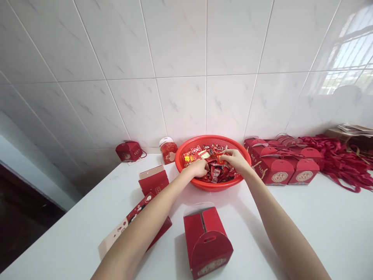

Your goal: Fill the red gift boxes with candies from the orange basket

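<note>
Both my hands are inside a red plastic basket [214,187] filled with wrapped candies [215,174] in mostly red wrappers. My left hand [199,168] is at the basket's left side, its fingers curled down among the candies; what they hold, if anything, is hidden. Over the right part of the pile, my right hand [234,159] pinches a red-orange wrapped candy [221,158] between thumb and fingers. In front of the basket stands a dark red gift box [207,237], its top flaps folded inward with a narrow gap between them.
Partly unfolded red boxes [154,179] lie to the left, some behind my left forearm. A small red box [128,151] and a patterned red container [168,151] stand by the tiled wall. Several closed gift boxes [279,171] and a heap of red ribbons [338,159] occupy the right.
</note>
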`<state>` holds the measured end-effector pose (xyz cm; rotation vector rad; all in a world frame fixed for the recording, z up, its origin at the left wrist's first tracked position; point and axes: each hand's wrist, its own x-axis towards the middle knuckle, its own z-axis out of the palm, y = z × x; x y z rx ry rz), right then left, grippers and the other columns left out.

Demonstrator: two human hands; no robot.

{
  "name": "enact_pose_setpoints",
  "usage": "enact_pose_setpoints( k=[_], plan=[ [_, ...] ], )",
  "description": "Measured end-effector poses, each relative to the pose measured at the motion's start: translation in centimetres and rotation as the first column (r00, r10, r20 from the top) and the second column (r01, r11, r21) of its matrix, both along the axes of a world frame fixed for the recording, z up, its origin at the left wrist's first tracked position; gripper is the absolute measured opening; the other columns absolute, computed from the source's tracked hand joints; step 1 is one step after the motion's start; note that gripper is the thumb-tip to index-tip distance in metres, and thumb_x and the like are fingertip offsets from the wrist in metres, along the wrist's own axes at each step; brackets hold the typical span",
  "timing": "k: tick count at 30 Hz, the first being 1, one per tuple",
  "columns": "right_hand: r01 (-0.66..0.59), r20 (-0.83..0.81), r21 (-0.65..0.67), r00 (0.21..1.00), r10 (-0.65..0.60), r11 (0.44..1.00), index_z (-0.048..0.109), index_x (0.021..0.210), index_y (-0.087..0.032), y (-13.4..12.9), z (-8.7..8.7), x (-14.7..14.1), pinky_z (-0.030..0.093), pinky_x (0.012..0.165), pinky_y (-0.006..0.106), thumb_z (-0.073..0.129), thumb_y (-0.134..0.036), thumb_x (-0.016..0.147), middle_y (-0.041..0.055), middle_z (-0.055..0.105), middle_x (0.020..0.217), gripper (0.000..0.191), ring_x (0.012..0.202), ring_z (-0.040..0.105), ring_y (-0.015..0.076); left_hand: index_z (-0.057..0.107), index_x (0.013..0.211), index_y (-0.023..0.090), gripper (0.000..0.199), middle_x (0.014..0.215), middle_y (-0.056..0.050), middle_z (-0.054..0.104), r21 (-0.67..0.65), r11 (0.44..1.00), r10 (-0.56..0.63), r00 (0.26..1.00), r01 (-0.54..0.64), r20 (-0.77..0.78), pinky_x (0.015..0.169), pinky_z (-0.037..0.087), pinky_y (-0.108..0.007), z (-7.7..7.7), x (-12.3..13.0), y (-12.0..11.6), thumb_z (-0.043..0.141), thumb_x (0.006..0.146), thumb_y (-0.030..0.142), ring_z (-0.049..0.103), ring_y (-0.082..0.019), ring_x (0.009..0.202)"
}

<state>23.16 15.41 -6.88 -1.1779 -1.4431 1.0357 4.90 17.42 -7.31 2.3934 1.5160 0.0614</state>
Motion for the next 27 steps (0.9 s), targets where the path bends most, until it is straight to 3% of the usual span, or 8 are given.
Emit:
enact_pose_setpoints(
  k=[5, 9, 14, 22, 27],
  plan=[
    [0.062, -0.030, -0.036, 0.998, -0.063, 0.997, 0.053, 0.058, -0.020, 0.22, 0.07, 0.02, 0.021, 0.039, 0.022, 0.059, -0.027, 0.059, -0.0068, 0.042, 0.047, 0.009, 0.040, 0.032, 0.0060, 0.065, 0.127, 0.021, 0.054, 0.129, -0.012, 0.066, 0.003, 1.000, 0.008, 0.994, -0.007, -0.110, 0.091, 0.049, -0.033, 0.54, 0.18, -0.44, 0.061, 0.074, 0.010, 0.063, -0.029, 0.115],
    [0.068, -0.011, -0.014, 0.998, -0.068, 0.998, 0.052, 0.058, -0.019, 0.40, -0.13, 0.10, 0.020, 0.039, 0.022, 0.060, -0.029, 0.061, -0.0064, 0.042, 0.050, 0.013, 0.040, 0.031, 0.0055, 0.070, 0.117, 0.020, 0.042, 0.119, -0.013, 0.070, -0.068, 0.998, -0.034, 0.979, 0.020, -0.202, 0.087, 0.051, -0.033, 0.85, 0.40, -0.66, 0.062, 0.076, 0.019, 0.067, -0.029, 0.105],
    [0.064, -0.013, -0.010, 0.998, -0.064, 0.998, 0.052, 0.058, -0.019, 0.52, -0.38, 0.13, 0.022, 0.040, 0.023, 0.060, -0.031, 0.060, -0.0053, 0.045, 0.053, 0.014, 0.043, 0.032, 0.0061, 0.067, 0.122, 0.022, 0.048, 0.111, -0.009, 0.074, -0.112, 0.991, -0.090, 0.982, 0.071, -0.169, 0.082, 0.051, -0.029, 0.72, 0.46, -0.52, 0.064, 0.075, 0.026, 0.069, -0.026, 0.096],
    [0.102, -0.072, -0.030, 0.992, -0.104, 0.994, 0.052, 0.060, -0.020, 0.28, -0.01, 0.03, 0.033, 0.046, 0.022, 0.063, -0.033, 0.058, -0.0027, 0.049, 0.057, 0.018, 0.052, 0.043, 0.0100, 0.074, 0.100, 0.021, 0.032, 0.100, -0.007, 0.075, -0.099, 0.990, -0.112, 0.989, 0.102, -0.097, 0.069, 0.047, -0.027, 0.37, 0.24, -0.11, 0.067, 0.069, 0.026, 0.068, -0.026, 0.088],
    [0.101, -0.094, -0.041, 0.990, -0.105, 0.994, 0.053, 0.062, -0.020, 0.39, -0.12, 0.08, 0.034, 0.045, 0.023, 0.065, -0.033, 0.059, -0.0032, 0.050, 0.057, 0.018, 0.051, 0.044, 0.0099, 0.074, 0.100, 0.021, 0.036, 0.101, -0.006, 0.075, -0.151, 0.982, -0.130, 0.988, 0.116, -0.086, 0.069, 0.048, -0.027, 0.79, 0.37, -0.39, 0.069, 0.068, 0.038, 0.068, -0.025, 0.086]
  ],
)
